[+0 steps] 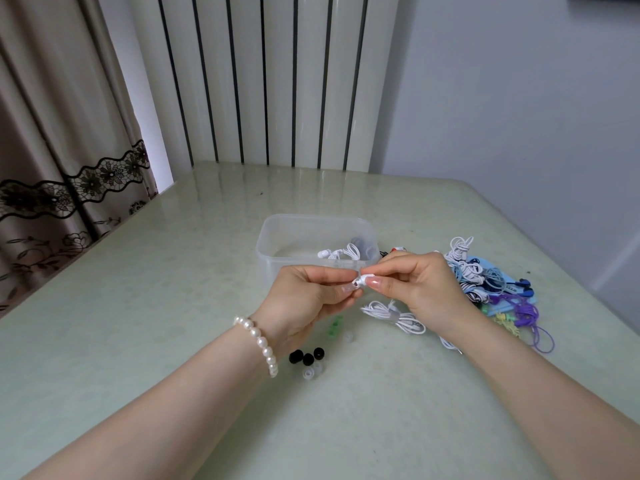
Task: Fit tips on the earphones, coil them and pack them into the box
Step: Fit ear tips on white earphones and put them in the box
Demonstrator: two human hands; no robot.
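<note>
My right hand (417, 289) pinches a white earbud (361, 280) just in front of the clear plastic box (277, 251). My left hand (308, 299) meets it from the left, fingertips pinching a small clear tip (347, 289) against the earbud's nozzle. The earbud's white cable lies in a tied bundle (393, 315) on the table under my right hand. Inside the box rests a coiled white earphone (341, 253). Loose tips lie near my left wrist: three black ones (306, 356), clear ones (311, 370) and green ones (335, 326).
A heap of coiled earphones (485, 282) in white, blue, purple and yellow lies to the right of the box, near the table's right edge. A curtain hangs at the left, a white radiator stands behind the pale green table (173, 306).
</note>
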